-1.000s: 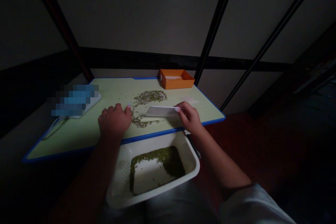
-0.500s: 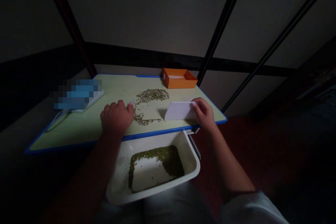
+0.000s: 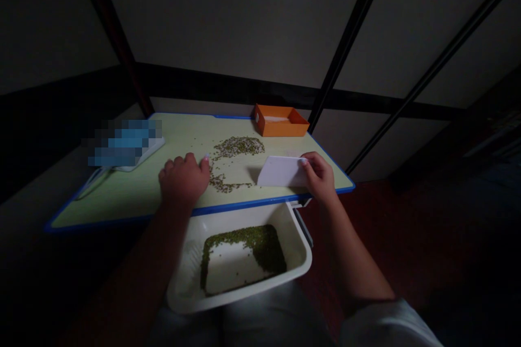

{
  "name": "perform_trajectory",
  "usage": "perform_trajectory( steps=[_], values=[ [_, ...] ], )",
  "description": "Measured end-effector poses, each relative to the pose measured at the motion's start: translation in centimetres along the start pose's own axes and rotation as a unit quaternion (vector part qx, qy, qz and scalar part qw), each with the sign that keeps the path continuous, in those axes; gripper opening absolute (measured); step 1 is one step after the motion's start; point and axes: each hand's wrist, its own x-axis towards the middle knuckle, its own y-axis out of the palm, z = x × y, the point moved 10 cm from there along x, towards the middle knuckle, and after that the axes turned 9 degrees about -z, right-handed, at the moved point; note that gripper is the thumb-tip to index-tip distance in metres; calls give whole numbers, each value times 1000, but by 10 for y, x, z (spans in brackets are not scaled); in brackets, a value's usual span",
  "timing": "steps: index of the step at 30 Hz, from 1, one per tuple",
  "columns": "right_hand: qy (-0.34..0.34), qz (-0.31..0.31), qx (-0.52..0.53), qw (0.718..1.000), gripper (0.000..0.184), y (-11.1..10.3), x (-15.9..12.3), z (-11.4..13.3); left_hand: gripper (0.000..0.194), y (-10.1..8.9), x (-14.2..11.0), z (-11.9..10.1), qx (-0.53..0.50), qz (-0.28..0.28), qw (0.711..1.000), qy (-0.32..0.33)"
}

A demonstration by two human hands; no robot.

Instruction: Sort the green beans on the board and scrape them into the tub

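Note:
My right hand [image 3: 320, 176] pinches the right end of a stiff white card [image 3: 280, 171], which stands tilted on its long edge over the pale green tabletop [image 3: 134, 200]. Left of the card, my left hand [image 3: 184, 178] lies on the table, thumb apart from the fingers and nothing seen in it. A loose patch of small green beans [image 3: 240, 146], which look like mung beans, spreads beyond and between the hands. A thinner trail of beans [image 3: 226, 186] runs from beside my left thumb toward the card. Below the table edge, a white plastic tub [image 3: 303, 265] holds more green beans [image 3: 266, 244], heaped mostly at its right.
An orange open box [image 3: 283, 127] with something whitish inside stands at the table's far right corner. At the left lies a white-edged device [image 3: 152, 147] with a blurred blue top and a cable [image 3: 95, 178]. A panelled wall [image 3: 228, 21] rises behind the table.
The whole view has shifted slightly to the right. Both hands, the card and the beans keep nearly the same places on the table.

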Motion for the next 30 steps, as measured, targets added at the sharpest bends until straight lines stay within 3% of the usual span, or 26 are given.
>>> perform_trajectory(
  steps=[30],
  values=[
    [18, 10, 14, 1000, 34, 11, -3, -2, 66, -1, -1, 0, -1, -9, 1000, 3]
  ],
)
